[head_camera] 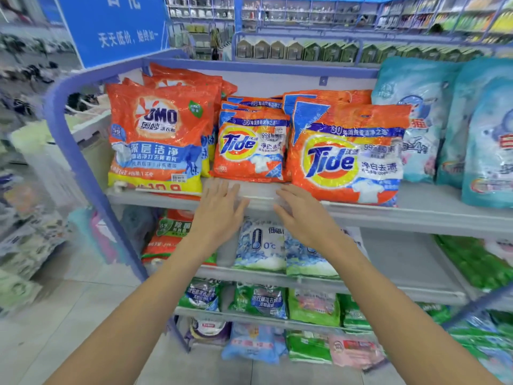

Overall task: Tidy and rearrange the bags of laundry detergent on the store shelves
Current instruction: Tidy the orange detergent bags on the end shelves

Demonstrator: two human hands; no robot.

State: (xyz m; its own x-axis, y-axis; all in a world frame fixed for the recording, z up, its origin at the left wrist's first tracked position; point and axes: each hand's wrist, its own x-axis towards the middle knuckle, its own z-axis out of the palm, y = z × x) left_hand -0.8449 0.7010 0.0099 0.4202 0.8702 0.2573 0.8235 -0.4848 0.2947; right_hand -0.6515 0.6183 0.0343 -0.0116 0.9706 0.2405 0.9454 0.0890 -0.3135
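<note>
On the top shelf (433, 211), from the left: orange OMO bag (158, 140) marked 10.9, row of small Tide bags (249, 147) one behind another, larger Tide bag (347, 162) upright beside it, then pale blue bags (416, 120) with blurred print. Just below the small row, left grip (219, 207) and right grip (302, 212) both released, fingers straight, holding nothing, at the shelf's front edge. Underneath, between the forearms, white-blue bag (261, 245) reading 0°C.

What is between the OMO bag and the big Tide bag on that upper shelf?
A stack of smaller Tide bags sits between the OMO bag and the big Tide bag, as the head view shows.
</note>
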